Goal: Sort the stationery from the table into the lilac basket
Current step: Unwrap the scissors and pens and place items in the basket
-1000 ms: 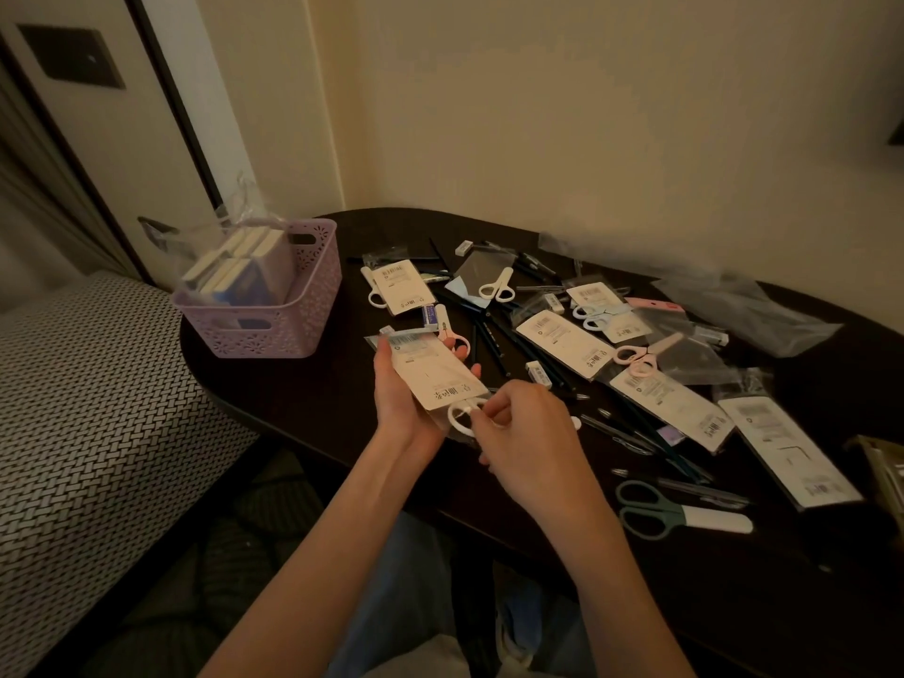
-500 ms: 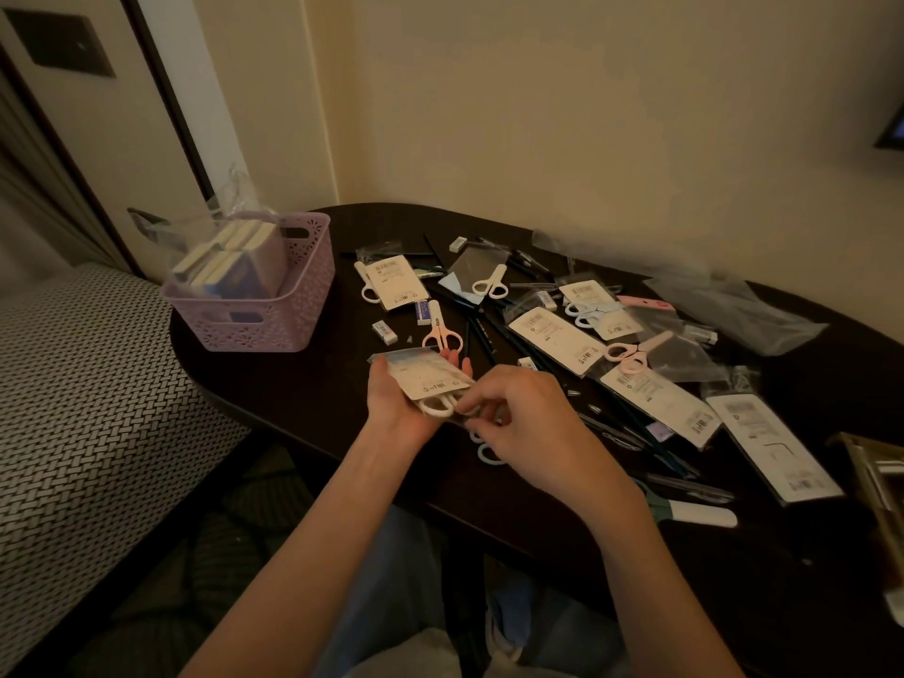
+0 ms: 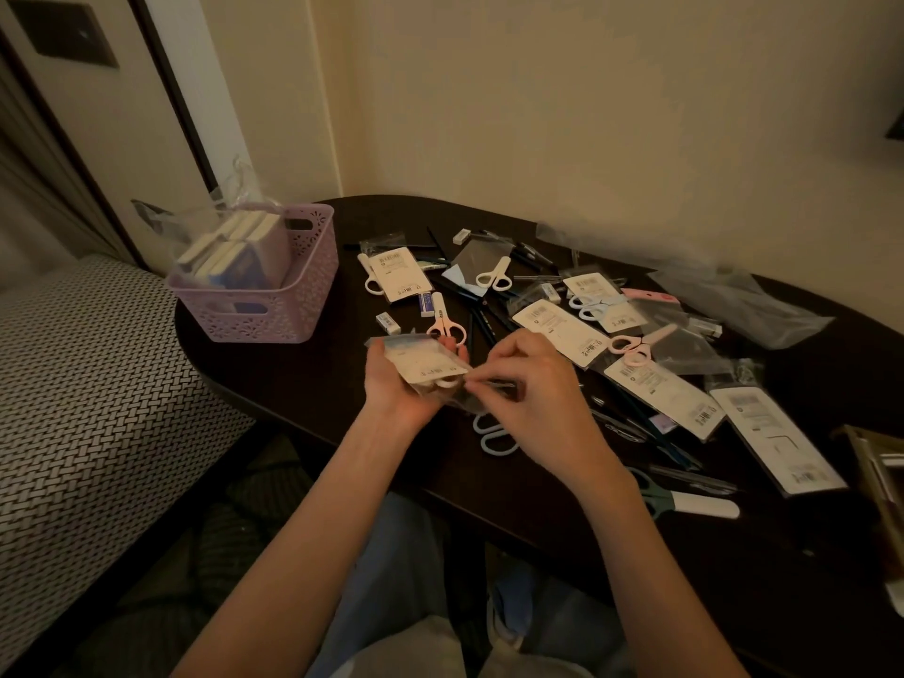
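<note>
My left hand (image 3: 391, 389) holds a packet of white scissors (image 3: 423, 367) in a clear sleeve, above the near edge of the dark table (image 3: 303, 384). My right hand (image 3: 533, 389) pinches the sleeve's open end by the scissor handles. The lilac basket (image 3: 274, 305) stands at the table's left end, with packs of notepads in a plastic bag inside. Loose pink scissors (image 3: 445, 325), more scissor packets (image 3: 401, 274) and dark pens (image 3: 484, 320) lie scattered behind and right of my hands. Light blue scissors (image 3: 494, 440) lie under my right wrist.
A patterned bench (image 3: 88, 408) sits left of the table. Empty clear bags (image 3: 743, 305) lie along the wall at the right. Green-handled scissors (image 3: 685, 501) rest near the front edge. A box corner (image 3: 875, 462) shows at the far right.
The packet has tilted flatter and risen slightly in my left hand. My right hand shifted from the scissor handle ring to pinching the sleeve's edge. The light blue scissors now lie uncovered.
</note>
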`<act>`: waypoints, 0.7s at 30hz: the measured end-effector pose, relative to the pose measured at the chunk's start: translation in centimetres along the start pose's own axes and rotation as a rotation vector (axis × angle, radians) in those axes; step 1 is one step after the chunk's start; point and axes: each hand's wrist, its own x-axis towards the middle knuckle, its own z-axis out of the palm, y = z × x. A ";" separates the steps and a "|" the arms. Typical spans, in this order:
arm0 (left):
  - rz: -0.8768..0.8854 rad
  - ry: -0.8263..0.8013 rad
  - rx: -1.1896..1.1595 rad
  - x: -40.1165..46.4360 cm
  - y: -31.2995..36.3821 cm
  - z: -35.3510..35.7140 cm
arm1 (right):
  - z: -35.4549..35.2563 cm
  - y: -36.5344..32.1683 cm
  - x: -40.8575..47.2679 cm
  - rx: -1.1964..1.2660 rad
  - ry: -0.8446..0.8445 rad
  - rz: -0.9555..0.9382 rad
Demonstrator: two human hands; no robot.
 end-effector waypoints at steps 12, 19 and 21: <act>0.075 0.026 -0.012 0.1 0.9 -1.0 | 2.3 3.3 -1.7 0.056 -0.041 0.254; 0.020 -0.036 0.221 -0.3 1.1 -1.2 | 2.0 1.6 -1.9 0.221 -0.096 0.007; 0.000 -0.087 0.279 -0.6 1.3 -1.5 | 1.9 1.6 -1.6 0.252 -0.060 -0.010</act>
